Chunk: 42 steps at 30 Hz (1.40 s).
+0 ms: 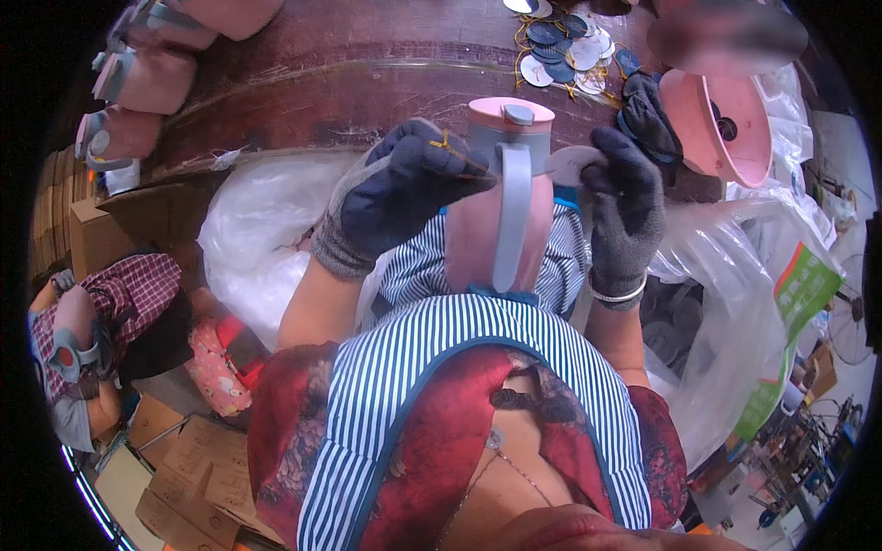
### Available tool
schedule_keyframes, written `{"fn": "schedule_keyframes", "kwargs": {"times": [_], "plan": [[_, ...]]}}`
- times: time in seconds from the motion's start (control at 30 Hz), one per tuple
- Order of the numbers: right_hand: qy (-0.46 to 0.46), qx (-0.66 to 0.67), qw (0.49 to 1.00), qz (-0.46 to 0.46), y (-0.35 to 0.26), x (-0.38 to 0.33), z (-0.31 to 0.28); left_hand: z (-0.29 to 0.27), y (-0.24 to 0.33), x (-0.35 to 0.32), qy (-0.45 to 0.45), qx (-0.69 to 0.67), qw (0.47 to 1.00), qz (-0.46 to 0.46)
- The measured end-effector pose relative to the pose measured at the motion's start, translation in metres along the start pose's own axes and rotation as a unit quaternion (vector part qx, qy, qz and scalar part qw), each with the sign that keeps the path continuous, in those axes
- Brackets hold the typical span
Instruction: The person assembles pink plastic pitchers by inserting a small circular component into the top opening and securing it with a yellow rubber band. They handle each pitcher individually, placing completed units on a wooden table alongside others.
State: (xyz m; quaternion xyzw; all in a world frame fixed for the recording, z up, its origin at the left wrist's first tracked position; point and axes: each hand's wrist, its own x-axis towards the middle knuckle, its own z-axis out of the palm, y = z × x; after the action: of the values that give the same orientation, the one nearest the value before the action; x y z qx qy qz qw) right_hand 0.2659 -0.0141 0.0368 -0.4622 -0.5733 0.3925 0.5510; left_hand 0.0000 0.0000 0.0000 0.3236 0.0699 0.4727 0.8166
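A pink jug (464, 225) with a grey handle and a grey band below its pink lid stands upright in front of my striped apron, its handle toward me. My left hand (390, 193), in a dark grey glove, is closed in a pinch just left of the handle. Its fingertips grip a thin dark tag (473, 176), seen nearly edge-on, and a yellow string loops over the fingers. To the jug's right my right hand (627, 202), gloved alike, pinches a round grey disc (571, 165) near the jug's upper side. Whether the disc touches the jug I cannot tell.
Round tags (565, 50) with yellow strings lie piled on the dark red table (367, 92). Pink jugs (147, 81) line its left end; an open pink vessel (746, 129) is tilted at right. Plastic bags (257, 239) flank me. A person (101, 321) holds another jug at left.
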Motion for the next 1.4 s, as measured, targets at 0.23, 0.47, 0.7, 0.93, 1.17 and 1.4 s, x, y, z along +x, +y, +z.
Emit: {"fn": "schedule_keyframes", "kwargs": {"times": [0.23,0.47,0.7,0.93,1.17,1.4], "plan": [[0.054,-0.055,0.994,-0.082,0.004,-0.001,0.015,0.029,0.004,0.023,0.054,0.037,0.997,0.038],[-0.091,-0.387,0.863,-0.312,-0.030,0.044,0.005,0.061,0.029,0.071,0.021,0.497,0.866,-0.053],[-0.028,-0.306,0.897,-0.318,0.003,0.030,0.013,0.055,0.037,0.083,-0.043,0.676,0.736,0.006],[-0.025,0.076,0.996,0.032,0.026,-0.009,0.028,0.029,-0.005,0.029,0.267,0.183,0.946,0.016],[-0.207,-0.353,0.899,-0.154,-0.004,-0.004,0.043,-0.031,-0.035,-0.012,0.449,0.344,0.824,-0.018],[-0.195,-0.308,0.927,-0.086,-0.002,-0.010,0.053,0.039,-0.025,-0.034,0.326,0.386,0.862,-0.019]]}}
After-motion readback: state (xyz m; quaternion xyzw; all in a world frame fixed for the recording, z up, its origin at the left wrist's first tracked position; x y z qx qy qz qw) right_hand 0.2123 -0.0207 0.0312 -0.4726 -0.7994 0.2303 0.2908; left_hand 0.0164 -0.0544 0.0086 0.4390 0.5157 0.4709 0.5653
